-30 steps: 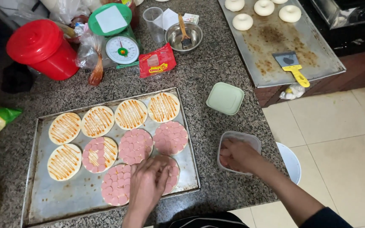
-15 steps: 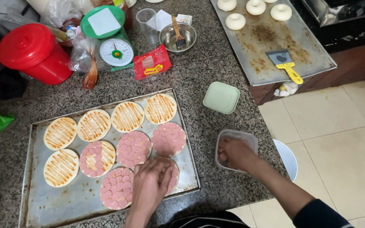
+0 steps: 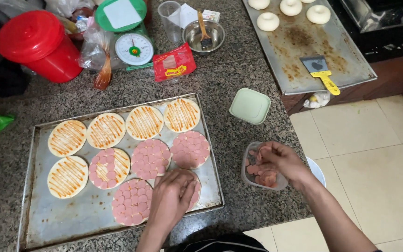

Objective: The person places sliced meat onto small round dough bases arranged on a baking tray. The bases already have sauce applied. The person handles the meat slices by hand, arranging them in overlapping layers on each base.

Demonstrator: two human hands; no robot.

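Topping small round dough bases with pink sausage slices, a person works over a metal baking tray (image 3: pixel 71 219) on a speckled granite worktop (image 3: pixel 239 79). The left hand (image 3: pixel 171 198) lies flat on the base at the tray's near right corner, fingers (image 3: pixel 183 179) pressed down on the slices and hiding most of it, so how fully it is covered cannot be told. The right hand (image 3: pixel 278 161) dips into a clear plastic tub of sausage slices (image 3: pixel 260 175) just right of the tray, fingers curled around a few pieces.

Of ten bases on the tray, three look fully covered: two in the middle row (image 3: pixel 151 157) (image 3: pixel 191 149) and one in the near row (image 3: pixel 130 201). A fourth, left of them (image 3: pixel 109 168), is only partly covered, with sauce stripes showing between the slices. Five more carry only orange sauce stripes: four along the far row (image 3: pixel 106 130) and one at the near left (image 3: pixel 67 176). By this count the topping is about halfway done.

Beyond the tray stand a red bucket (image 3: pixel 38 44), a green kitchen scale (image 3: pixel 129 35) and a steel bowl with a brush (image 3: pixel 204 35). The tub's pale green lid (image 3: pixel 250 106) lies apart on the worktop. A second tray (image 3: pixel 304 51) at the far right holds plain dough rounds (image 3: pixel 268 21) and a yellow-handled scraper (image 3: pixel 323 72).
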